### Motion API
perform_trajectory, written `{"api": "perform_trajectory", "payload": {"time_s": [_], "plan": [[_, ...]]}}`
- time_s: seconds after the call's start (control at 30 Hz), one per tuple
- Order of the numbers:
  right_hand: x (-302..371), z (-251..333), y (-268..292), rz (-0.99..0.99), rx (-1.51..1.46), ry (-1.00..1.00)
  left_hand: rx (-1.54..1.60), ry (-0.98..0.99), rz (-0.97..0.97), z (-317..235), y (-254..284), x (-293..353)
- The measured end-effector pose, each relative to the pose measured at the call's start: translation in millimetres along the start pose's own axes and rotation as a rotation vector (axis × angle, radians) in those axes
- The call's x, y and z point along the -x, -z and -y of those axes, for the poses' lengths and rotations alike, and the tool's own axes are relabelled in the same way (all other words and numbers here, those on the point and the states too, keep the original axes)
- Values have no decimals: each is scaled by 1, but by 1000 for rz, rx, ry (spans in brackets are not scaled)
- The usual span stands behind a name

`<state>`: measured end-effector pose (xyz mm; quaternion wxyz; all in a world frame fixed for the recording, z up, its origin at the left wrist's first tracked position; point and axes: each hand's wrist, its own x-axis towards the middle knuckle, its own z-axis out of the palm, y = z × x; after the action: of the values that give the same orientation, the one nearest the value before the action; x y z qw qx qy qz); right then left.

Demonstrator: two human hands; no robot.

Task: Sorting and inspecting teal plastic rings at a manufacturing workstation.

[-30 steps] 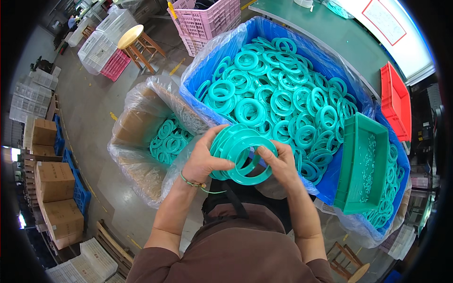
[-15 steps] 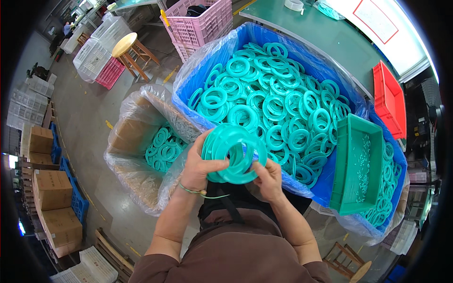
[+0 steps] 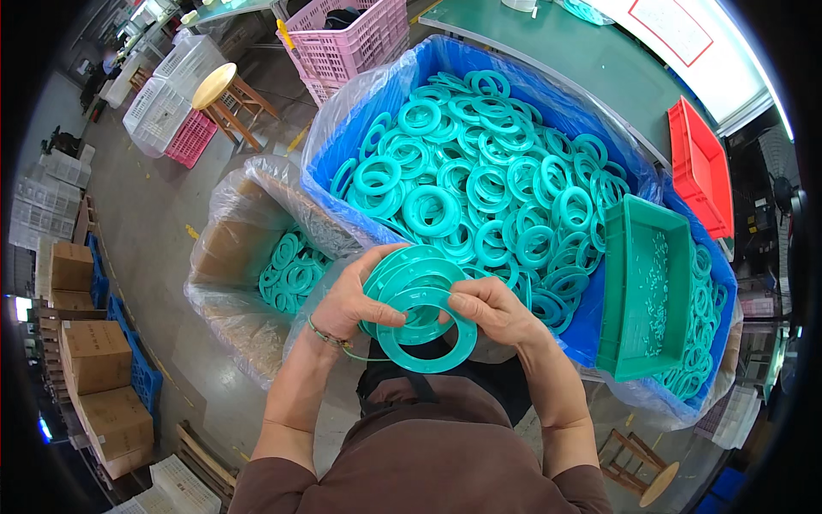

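Note:
A loose stack of flat teal plastic rings (image 3: 411, 267) is gripped in my left hand (image 3: 349, 300), thumb across the front and fingers behind. My right hand (image 3: 495, 310) pinches the edge of the front ring (image 3: 427, 353), which hangs lower than the others and partly overlaps them. Both hands are in front of my body, at the near side of a big blue-lined bin (image 3: 575, 73) heaped with the same rings (image 3: 492, 188). To the left, a cardboard box lined with clear plastic (image 3: 224, 248) has more teal rings (image 3: 295, 272) at its bottom.
A green tray (image 3: 618, 291) holding small pale bits rests across the bin's right part, over more rings. Behind it are a red tray (image 3: 700, 163) and a green table (image 3: 531, 47). Pink crates (image 3: 347, 43) and a wooden stool (image 3: 216, 86) stand at the far left.
The front ring has slid down and apart from the stack, with my right hand now on its upper right edge. The whole view has shifted slightly.

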<state>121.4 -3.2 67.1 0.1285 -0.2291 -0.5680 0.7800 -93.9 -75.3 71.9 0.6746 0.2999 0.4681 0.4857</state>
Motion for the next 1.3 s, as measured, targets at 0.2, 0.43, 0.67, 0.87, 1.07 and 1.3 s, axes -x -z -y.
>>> {"api": "perform_trajectory", "payload": {"time_s": [0.2, 0.43, 0.67, 0.87, 1.07, 1.3], "plan": [[-8, -6, -14, -208, 465, 212, 93, 16, -50, 2, 0, 2], [-7, 7, -14, -135, 783, 491, 127, 1, -47, 0, 7, -2], [-34, -10, -26, -250, 731, 516, 155, -24, -188, -3, 13, 14], [-71, -29, -38, -408, -439, 298, 140, -252, -574, 0, 75, 50], [-73, -30, -47, -204, -589, 41, -618, -577, -1322, 17, 199, 97], [-84, -34, -57, -140, -625, -11, 189, -450, -1035, 8, 173, 96]]}}
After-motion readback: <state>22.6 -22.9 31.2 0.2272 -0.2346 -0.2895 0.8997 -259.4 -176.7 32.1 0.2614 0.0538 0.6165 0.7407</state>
